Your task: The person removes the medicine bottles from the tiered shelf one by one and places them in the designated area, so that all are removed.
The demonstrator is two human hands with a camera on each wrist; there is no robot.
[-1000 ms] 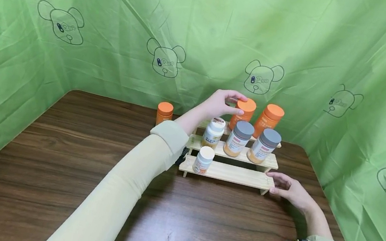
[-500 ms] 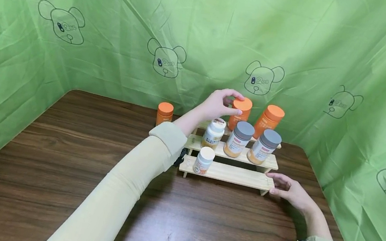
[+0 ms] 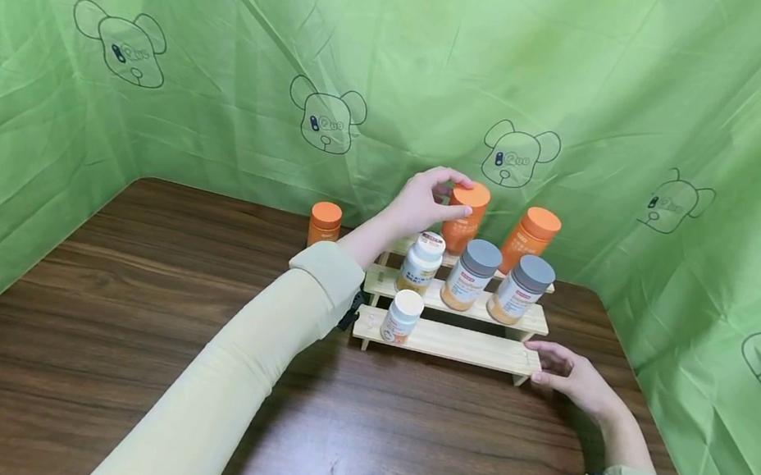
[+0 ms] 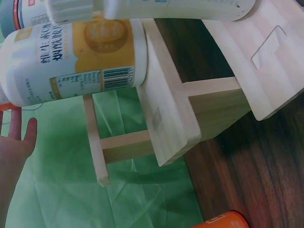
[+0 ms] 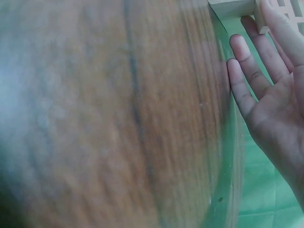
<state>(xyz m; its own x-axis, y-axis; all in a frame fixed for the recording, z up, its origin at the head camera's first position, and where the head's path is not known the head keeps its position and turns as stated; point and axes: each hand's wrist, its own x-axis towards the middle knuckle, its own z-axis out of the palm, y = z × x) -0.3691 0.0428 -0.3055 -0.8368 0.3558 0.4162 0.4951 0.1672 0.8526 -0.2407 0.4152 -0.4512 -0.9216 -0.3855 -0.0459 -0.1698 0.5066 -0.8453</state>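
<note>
Shifting orange bottle toward 10 o'clock at top tier, gripping lid with left hand, fingers curled lid-wide; widening gap from 3-o'clock twin bottle. Pinching wooden shelf, 4 o'clock, with right hand.

orange bottle, brown wood-grained table, green cartoon-printed cloth

The rack stands on the table, before the curtain. Its near shelf bears a small bottle at left, the right hand at its right end. The middle shelf bears, left to right, a middle bottle, left jar and right jar. Behind, the left hand is left of a held tub, with a far tub at right.
</note>
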